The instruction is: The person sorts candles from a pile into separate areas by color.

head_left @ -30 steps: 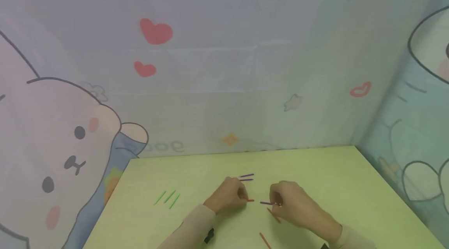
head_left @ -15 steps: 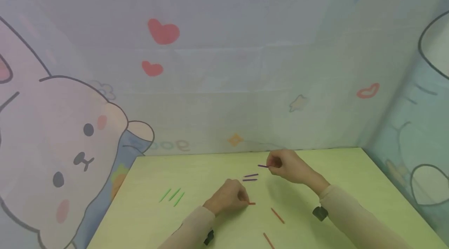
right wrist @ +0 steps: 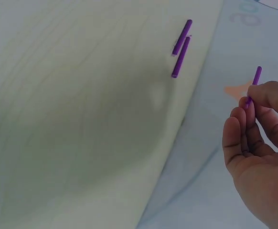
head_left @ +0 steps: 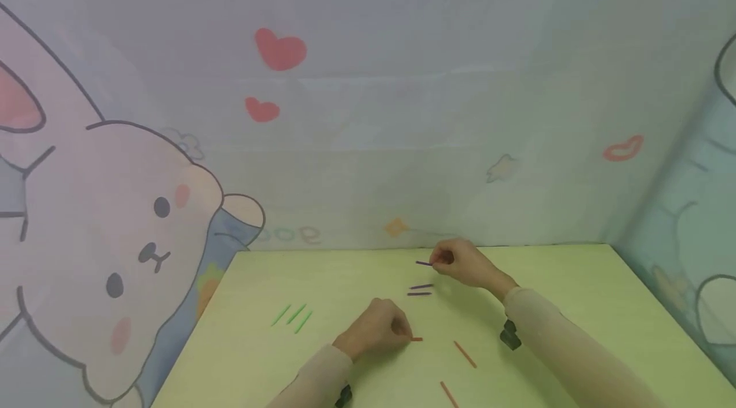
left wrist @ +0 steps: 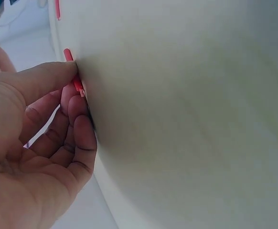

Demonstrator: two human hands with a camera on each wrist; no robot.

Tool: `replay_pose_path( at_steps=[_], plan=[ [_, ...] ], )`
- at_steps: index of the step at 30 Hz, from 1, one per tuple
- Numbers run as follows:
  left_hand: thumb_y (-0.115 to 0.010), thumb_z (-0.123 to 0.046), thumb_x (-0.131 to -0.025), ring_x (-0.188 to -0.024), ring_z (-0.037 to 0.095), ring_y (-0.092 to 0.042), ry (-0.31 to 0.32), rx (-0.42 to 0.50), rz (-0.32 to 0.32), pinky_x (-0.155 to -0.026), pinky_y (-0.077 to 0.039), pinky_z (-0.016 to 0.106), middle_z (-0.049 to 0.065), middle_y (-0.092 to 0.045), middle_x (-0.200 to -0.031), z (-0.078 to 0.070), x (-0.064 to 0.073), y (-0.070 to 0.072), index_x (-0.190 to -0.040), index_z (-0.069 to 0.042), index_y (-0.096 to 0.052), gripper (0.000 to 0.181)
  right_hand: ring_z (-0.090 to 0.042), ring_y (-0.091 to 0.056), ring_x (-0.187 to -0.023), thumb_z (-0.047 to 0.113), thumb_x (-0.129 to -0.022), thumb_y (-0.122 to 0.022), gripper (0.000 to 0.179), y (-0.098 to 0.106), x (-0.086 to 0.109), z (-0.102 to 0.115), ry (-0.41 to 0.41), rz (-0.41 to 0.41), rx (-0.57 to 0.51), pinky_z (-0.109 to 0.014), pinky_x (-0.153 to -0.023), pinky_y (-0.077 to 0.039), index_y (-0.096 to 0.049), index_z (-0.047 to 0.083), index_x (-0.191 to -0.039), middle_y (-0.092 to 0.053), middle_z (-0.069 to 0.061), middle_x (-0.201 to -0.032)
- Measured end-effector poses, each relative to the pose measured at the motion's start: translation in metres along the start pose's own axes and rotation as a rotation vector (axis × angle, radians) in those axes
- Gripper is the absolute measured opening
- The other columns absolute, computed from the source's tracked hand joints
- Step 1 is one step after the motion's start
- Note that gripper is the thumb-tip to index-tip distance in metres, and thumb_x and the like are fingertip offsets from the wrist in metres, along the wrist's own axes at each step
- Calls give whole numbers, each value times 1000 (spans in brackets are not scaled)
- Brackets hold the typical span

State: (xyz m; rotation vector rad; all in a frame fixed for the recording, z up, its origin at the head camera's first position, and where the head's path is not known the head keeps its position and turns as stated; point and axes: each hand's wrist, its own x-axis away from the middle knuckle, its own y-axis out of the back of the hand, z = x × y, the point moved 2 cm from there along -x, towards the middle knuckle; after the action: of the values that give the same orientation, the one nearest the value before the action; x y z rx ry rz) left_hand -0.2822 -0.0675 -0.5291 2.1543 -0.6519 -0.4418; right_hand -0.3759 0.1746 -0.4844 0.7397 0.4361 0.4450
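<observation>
My right hand (head_left: pixel 468 264) pinches a short purple stick (right wrist: pixel 258 76) between thumb and fingertips, raised near the table's back edge. Just in front of it, two more purple sticks (head_left: pixel 420 290) lie side by side on the table. Lower and to the left, my left hand (head_left: pixel 376 331) pinches a red stick (left wrist: pixel 68 56) low over the tabletop, the fingertips covering part of it. Two other red sticks, one nearer the middle (head_left: pixel 465 354) and one at the bottom of the head view (head_left: pixel 449 394), lie slanted to the right of that hand.
Three green sticks (head_left: pixel 296 315) lie slanted on the left of the pale yellow-green table (head_left: pixel 552 293). A cloth backdrop (head_left: pixel 368 108) printed with a rabbit and hearts rises behind the table edge. Dark wrist devices (head_left: pixel 510 335) sit under both sleeves.
My right hand has carried its purple stick from beside the left hand to the back of the table, then slightly left. My left hand keeps its red stick nearly in place.
</observation>
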Motion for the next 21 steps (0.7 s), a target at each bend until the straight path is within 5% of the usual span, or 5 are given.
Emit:
replay_pose_path(
  at_steps=[7, 15, 21],
  plan=[
    [-79, -3, -83, -70, -7, -57, -10, -25, 5, -65, -49, 12, -19, -69, -70, 0, 2, -1, -81, -17, -83, 14, -12, -65, -83, 10, -98, -70, 6, -13, -7, -10, 0, 35, -1, -30, -75, -56, -75, 11, -100, -74, -8, -96],
    [-80, -2, -81, -68, -9, -59, -27, -18, -7, -65, -50, 11, -18, -71, -72, 3, 0, -6, -81, -16, -83, 14, -11, -64, -85, 6, -94, -72, 5, -33, -16, -21, -29, -5, 29, -31, -78, -55, -76, 5, -98, -72, 3, -91],
    [-79, -4, -81, -71, -9, -58, -27, -49, -24, -67, -49, 10, -19, -70, -72, 4, 2, -5, -80, -18, -82, 15, -10, -62, -84, 15, -94, -76, 4, -47, -13, -29, -115, 74, 57, -31, -77, -54, -78, 12, -95, -72, 8, -89]
  ],
)
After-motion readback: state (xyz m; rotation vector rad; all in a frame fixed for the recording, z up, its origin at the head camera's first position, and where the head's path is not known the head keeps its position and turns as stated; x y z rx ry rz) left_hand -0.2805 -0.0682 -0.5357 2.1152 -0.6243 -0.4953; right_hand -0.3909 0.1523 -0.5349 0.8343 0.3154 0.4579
